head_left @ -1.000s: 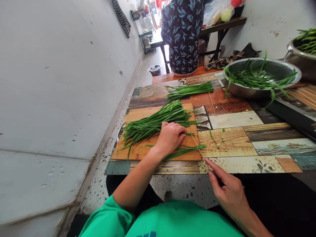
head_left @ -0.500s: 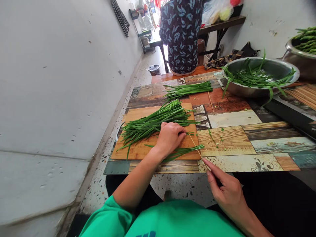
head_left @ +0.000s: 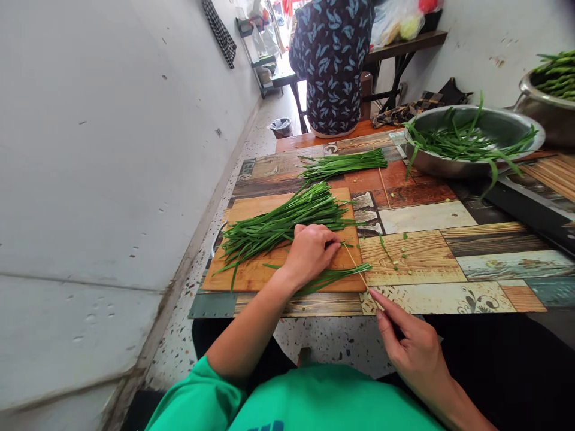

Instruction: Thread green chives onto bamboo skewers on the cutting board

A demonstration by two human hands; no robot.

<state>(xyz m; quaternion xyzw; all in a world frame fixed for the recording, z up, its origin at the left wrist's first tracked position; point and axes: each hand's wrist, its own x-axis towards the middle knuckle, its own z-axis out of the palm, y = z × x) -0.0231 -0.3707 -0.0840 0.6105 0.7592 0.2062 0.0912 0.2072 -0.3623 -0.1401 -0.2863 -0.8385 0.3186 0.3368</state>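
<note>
My right hand [head_left: 411,338] is closed around the lower end of a thin wooden skewer [head_left: 352,260] at the table's front edge. Several garlic chives [head_left: 335,275] are threaded on this skewer, and their leaves trail left under my left wrist. My left hand [head_left: 312,250] is over the wooden cutting board [head_left: 251,280], fingertips pinched on a chive end beside the skewer's tip. Most of that chive is hidden by the hand. Just beyond lies a large pile of garlic chives [head_left: 287,216] on the board.
Farther back, a skewered chive bundle [head_left: 345,163] lies on the wood-patterned table [head_left: 417,254]. A metal bowl [head_left: 431,164] with loose chives, a metal pot [head_left: 545,117] and a pile of skewers [head_left: 554,176] are at right. A person [head_left: 335,66] in a patterned shirt is beyond the table.
My left hand has shifted very slightly to the right with its pinch kept. My right hand and the skewer look the same.
</note>
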